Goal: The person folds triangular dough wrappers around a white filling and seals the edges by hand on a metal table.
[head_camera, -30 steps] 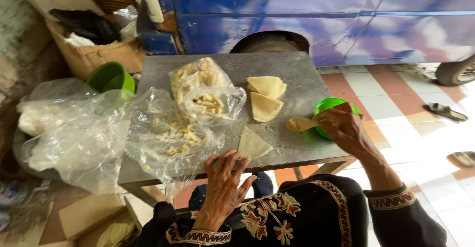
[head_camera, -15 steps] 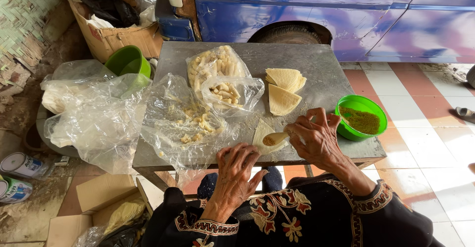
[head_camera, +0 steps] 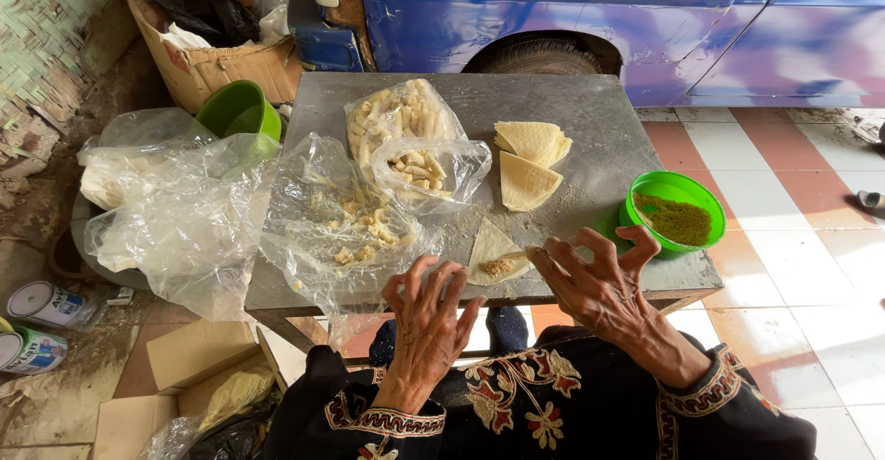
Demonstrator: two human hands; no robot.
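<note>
A pale triangular wrapper (head_camera: 489,241) lies at the near edge of the grey metal table (head_camera: 590,119), with a small heap of brownish filling (head_camera: 499,265) on it. My right hand (head_camera: 599,280) pinches a small spoon (head_camera: 516,256) whose tip rests at the filling. Just left of the wrapper, my left hand (head_camera: 429,308) rests at the table edge with its fingers spread and nothing in them. A green bowl (head_camera: 645,193) of crumbly filling stands right of my right hand. Folded wrappers (head_camera: 528,160) are stacked behind.
Clear plastic bags (head_camera: 406,137) of pale rolled pieces and a crumpled bag (head_camera: 336,220) fill the table's left half. More plastic (head_camera: 175,202) and a green bucket (head_camera: 241,110) sit at left. A blue vehicle (head_camera: 599,8), cardboard box (head_camera: 217,64) and paint cans (head_camera: 46,303) surround.
My right hand moved from the green bowl leftward to the wrapper, bringing the spoon with filling. My left hand stayed at the table edge.
</note>
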